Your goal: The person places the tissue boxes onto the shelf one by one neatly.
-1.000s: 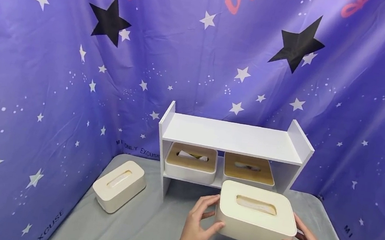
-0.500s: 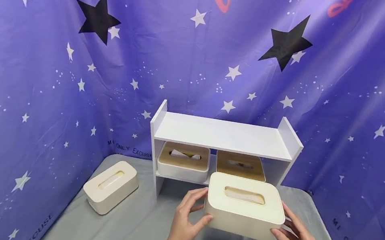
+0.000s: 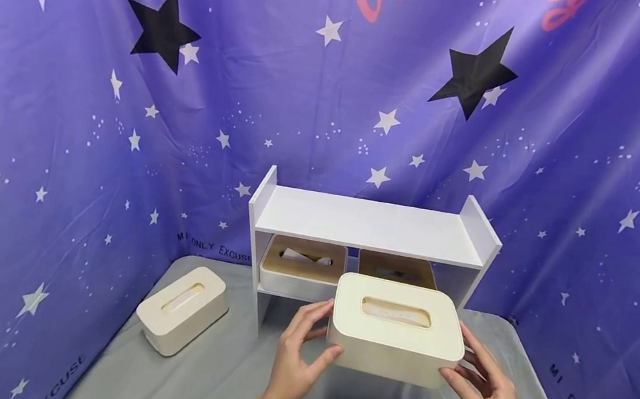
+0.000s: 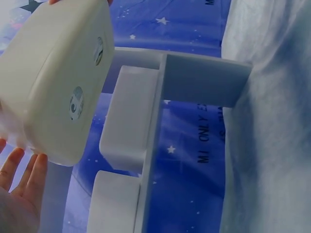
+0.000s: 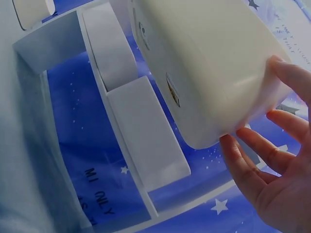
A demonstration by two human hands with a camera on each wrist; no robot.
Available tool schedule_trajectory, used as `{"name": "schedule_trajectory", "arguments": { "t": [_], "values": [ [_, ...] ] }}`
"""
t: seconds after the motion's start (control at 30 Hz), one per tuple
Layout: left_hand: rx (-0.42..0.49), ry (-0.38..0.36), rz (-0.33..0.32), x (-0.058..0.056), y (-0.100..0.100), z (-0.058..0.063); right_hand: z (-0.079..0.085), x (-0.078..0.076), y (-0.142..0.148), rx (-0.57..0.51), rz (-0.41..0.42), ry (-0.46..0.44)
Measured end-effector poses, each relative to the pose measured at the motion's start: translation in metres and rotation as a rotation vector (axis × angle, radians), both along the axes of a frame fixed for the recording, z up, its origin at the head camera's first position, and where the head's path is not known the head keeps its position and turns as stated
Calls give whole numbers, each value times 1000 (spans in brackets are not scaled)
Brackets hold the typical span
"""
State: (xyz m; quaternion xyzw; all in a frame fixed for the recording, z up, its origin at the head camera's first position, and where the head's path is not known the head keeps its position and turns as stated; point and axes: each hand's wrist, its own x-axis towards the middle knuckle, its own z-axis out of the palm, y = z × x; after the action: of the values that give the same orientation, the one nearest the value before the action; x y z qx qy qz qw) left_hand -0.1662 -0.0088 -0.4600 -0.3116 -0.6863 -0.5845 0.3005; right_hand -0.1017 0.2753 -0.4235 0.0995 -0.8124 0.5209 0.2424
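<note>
A cream tissue box [image 3: 390,357] with an oval slot in its lid is held up between both hands, in front of the right part of the shelf. My left hand [image 3: 296,358] grips its left end, thumb on the near side. At the opposite end my right hand [image 3: 486,383] holds it the same way. Both wrist views show the box's underside with two round stickers, and it is clear of the table. Behind it, a white tissue box with a wooden lid [image 3: 303,268] stands on the lower shelf; a second wooden-lidded box [image 3: 399,267] is partly hidden by the held one.
The white two-tier shelf [image 3: 371,226] stands at the back, its top board bare. Another cream tissue box [image 3: 184,310] lies angled on the grey cloth-covered table [image 3: 236,377] to the left. A purple starry curtain [image 3: 310,90] surrounds the table on the back and sides.
Both hands have raised the cream tissue box and brought it closer to the shelf, covering more of the right wooden-lidded box. The head view has swung slightly right.
</note>
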Motion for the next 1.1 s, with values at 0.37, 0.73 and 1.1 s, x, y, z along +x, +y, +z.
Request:
{"name": "schedule_trajectory", "arguments": {
  "t": [0.37, 0.73, 1.1],
  "values": [
    [21, -2, -31, 0, -13, 18, 8, -9, -10, -67, 77, 116],
    [17, -38, -8, 4, -28, 35, 21, -18, -21, 1, 91, 141],
    [27, -35, 32, 1, -38, 51, 39, -27, -32, -27, 114, 151]
  ]
}}
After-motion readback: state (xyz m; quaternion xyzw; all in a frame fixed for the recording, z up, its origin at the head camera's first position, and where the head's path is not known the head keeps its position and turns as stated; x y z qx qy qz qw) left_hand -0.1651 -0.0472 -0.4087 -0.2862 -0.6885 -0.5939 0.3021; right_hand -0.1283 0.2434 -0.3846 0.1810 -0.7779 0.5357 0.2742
